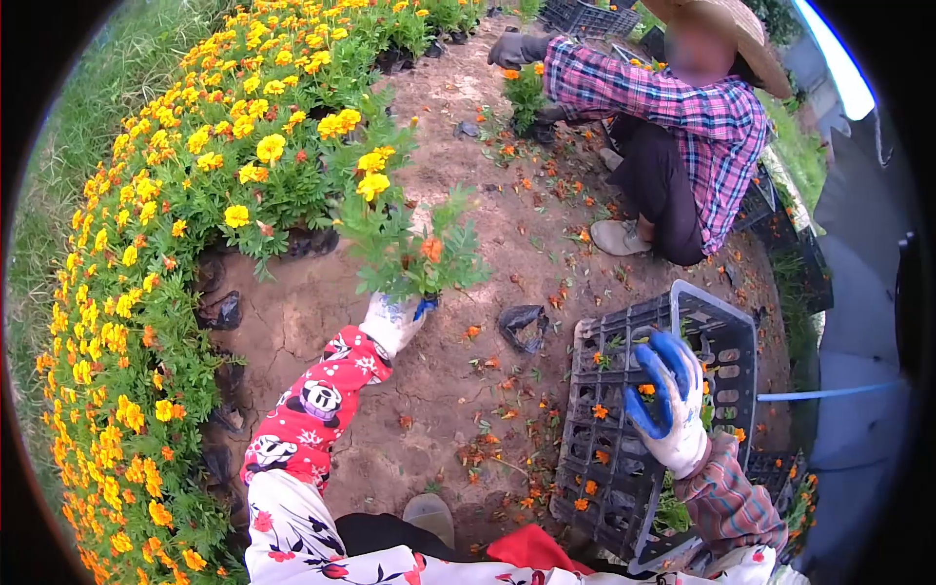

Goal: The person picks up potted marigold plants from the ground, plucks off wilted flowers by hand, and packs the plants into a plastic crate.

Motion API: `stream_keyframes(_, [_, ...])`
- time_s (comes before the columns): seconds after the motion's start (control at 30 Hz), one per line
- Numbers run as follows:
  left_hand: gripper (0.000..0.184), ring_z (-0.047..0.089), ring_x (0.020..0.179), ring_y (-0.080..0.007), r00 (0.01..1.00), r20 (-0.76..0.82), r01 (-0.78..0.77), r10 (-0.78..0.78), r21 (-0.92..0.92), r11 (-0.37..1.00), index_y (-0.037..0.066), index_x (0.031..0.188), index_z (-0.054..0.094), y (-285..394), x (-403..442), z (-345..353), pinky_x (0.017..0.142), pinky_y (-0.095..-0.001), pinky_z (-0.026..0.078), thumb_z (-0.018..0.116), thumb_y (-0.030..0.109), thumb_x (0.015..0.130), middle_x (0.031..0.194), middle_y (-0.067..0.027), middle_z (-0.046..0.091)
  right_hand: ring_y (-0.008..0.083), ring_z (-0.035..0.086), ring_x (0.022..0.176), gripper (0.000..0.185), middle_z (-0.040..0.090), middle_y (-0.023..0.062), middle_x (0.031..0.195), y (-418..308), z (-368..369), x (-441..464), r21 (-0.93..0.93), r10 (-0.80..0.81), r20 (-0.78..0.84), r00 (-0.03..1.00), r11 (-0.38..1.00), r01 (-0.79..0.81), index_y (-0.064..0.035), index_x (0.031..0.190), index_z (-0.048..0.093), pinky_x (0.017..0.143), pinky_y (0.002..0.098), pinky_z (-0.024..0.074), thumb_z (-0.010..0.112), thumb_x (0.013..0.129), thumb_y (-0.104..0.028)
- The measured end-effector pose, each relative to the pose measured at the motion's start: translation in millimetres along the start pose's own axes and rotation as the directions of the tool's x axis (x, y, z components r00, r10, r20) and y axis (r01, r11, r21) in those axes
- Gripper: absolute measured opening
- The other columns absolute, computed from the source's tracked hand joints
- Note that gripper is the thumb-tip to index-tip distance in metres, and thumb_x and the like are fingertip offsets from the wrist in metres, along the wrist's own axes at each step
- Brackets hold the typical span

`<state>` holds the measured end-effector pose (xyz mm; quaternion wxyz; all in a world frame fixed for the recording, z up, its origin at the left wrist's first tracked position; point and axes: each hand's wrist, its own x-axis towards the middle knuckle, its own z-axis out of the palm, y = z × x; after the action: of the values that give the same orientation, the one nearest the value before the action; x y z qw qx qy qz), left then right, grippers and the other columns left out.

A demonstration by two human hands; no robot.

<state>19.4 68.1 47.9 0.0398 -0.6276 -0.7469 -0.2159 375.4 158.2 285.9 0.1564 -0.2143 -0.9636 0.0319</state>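
My left hand (392, 324), in a white and blue glove, is closed around the base of a marigold plant (419, 249). Yellow and orange blooms top its green leaves, which hide most of the fingers. Over the black plastic crate (717, 300) is my right hand (673, 405), gloved in white with blue fingers. Its fingers are spread and slightly bent, with nothing visible in them. Inside the crate lie some green leaves and orange flowers, partly covered by the hand and the crate's slatted side.
Dense rows of potted marigolds (127, 341) curve along the left. A co-worker in a plaid shirt (673, 107) squats at the upper right, holding another marigold plant (526, 96). A crumpled black plastic pot (524, 328) and scattered petals lie on the soil.
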Motion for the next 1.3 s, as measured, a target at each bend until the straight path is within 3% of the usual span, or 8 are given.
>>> stream_keyframes(0.1, [0.032, 0.057, 0.092, -0.0346, 0.993, 0.118, 0.004, 0.001, -0.041, 0.999, 0.009, 0.105, 0.058, 18.3, 9.1, -16.5, 0.079, -0.0429, 0.047, 0.060, 0.017, 0.075, 0.100, -0.0152, 0.059, 0.0270, 0.063, 0.079, 0.058, 0.063, 0.0113, 0.093, -25.4, 3.7, 43.6, 0.261, -0.230, 0.064, 0.971, 0.943, 0.206, -0.0039, 0.125, 0.049, 0.072, 0.0381, 0.0493, 0.071, 0.072, -0.008])
stream_keyframes(0.23, [0.034, 0.057, 0.091, -0.0358, 0.986, 0.166, -0.012, 0.029, -0.098, 0.995, 0.004, 0.106, 0.056, 35.1, 13.2, -26.5, 0.077, -0.0433, 0.047, 0.060, 0.016, 0.075, 0.100, -0.0175, 0.059, 0.0239, 0.061, 0.058, 0.057, 0.063, 0.0086, 0.076, -57.8, 33.4, 101.0, 0.336, -0.029, -0.017, 0.999, 0.941, 0.033, -0.0049, 0.128, 0.047, 0.055, 0.0359, 0.0485, 0.069, 0.078, -0.021])
stream_keyframes(0.57, [0.023, 0.061, 0.080, -0.0320, 0.989, 0.099, -0.116, 0.113, 0.029, 0.993, 0.010, 0.097, 0.061, 39.0, 12.6, -25.6, 0.066, -0.0436, 0.048, 0.057, 0.015, 0.075, 0.087, -0.0115, 0.064, 0.0327, 0.060, 0.064, 0.026, 0.059, 0.0137, 0.066, -29.0, 89.6, 135.7, -0.069, -0.106, 0.165, 0.981, 0.990, 0.119, -0.0061, 0.084, 0.055, 0.056, 0.0434, 0.0457, 0.056, 0.084, -0.032])
stream_keyframes(0.77, [0.023, 0.062, 0.082, -0.0300, 0.976, 0.207, -0.082, 0.068, 0.056, 0.995, 0.011, 0.097, 0.062, 31.9, 11.8, -20.9, 0.066, -0.0435, 0.049, 0.057, 0.017, 0.076, 0.091, -0.0107, 0.064, 0.0337, 0.060, 0.069, 0.028, 0.057, 0.0137, 0.093, -17.9, 70.8, 130.4, 0.051, -0.189, -0.126, 0.974, 0.979, 0.197, -0.0084, 0.108, 0.057, 0.060, 0.0425, 0.0481, 0.059, 0.083, -0.022])
stream_keyframes(0.87, [0.032, 0.059, 0.090, -0.0327, 0.971, 0.201, -0.138, 0.130, 0.025, 0.990, 0.007, 0.105, 0.059, 44.6, 11.2, -37.9, 0.073, -0.0445, 0.048, 0.060, 0.015, 0.073, 0.098, -0.0163, 0.061, 0.0338, 0.060, 0.078, 0.028, 0.058, 0.0171, 0.093, -17.6, 78.7, 130.5, -0.078, -0.103, 0.288, 0.952, 0.988, 0.130, -0.0069, 0.107, 0.056, 0.066, 0.0424, 0.0479, 0.055, 0.079, -0.014])
stream_keyframes(1.03, [0.030, 0.059, 0.090, -0.0326, 0.963, 0.263, -0.080, 0.058, 0.076, 0.994, 0.007, 0.102, 0.061, 34.5, 16.4, -36.4, 0.072, -0.0436, 0.047, 0.060, 0.019, 0.074, 0.097, -0.0150, 0.061, 0.0336, 0.060, 0.075, 0.021, 0.061, 0.0144, 0.077, -23.0, 80.3, 104.0, 0.253, -0.191, 0.190, 0.963, 0.957, 0.140, -0.0065, 0.096, 0.059, 0.067, 0.0424, 0.0479, 0.060, 0.077, -0.016])
stream_keyframes(1.1, [0.029, 0.058, 0.091, -0.0328, 0.955, 0.296, -0.070, 0.031, 0.122, 0.990, 0.007, 0.101, 0.061, 25.8, 10.7, -39.5, 0.072, -0.0431, 0.047, 0.060, 0.020, 0.075, 0.097, -0.0152, 0.061, 0.0309, 0.060, 0.075, 0.027, 0.060, 0.0116, 0.076, -32.7, 50.3, 103.0, 0.522, -0.073, 0.309, 0.948, 0.846, -0.105, -0.0073, 0.100, 0.060, 0.068, 0.0393, 0.0484, 0.066, 0.077, -0.020])
stream_keyframes(1.3, [0.021, 0.057, 0.092, -0.0285, 0.937, 0.349, -0.063, 0.003, 0.162, 0.985, 0.010, 0.093, 0.063, 10.8, 6.8, -13.5, 0.074, -0.0435, 0.045, 0.054, 0.020, 0.078, 0.095, -0.0131, 0.060, 0.0320, 0.060, 0.075, 0.046, 0.054, 0.0149, 0.107, -40.4, 57.0, 112.4, 0.281, -0.142, 0.119, 0.983, 0.954, 0.104, -0.0078, 0.114, 0.053, 0.067, 0.0394, 0.0491, 0.068, 0.077, -0.031])
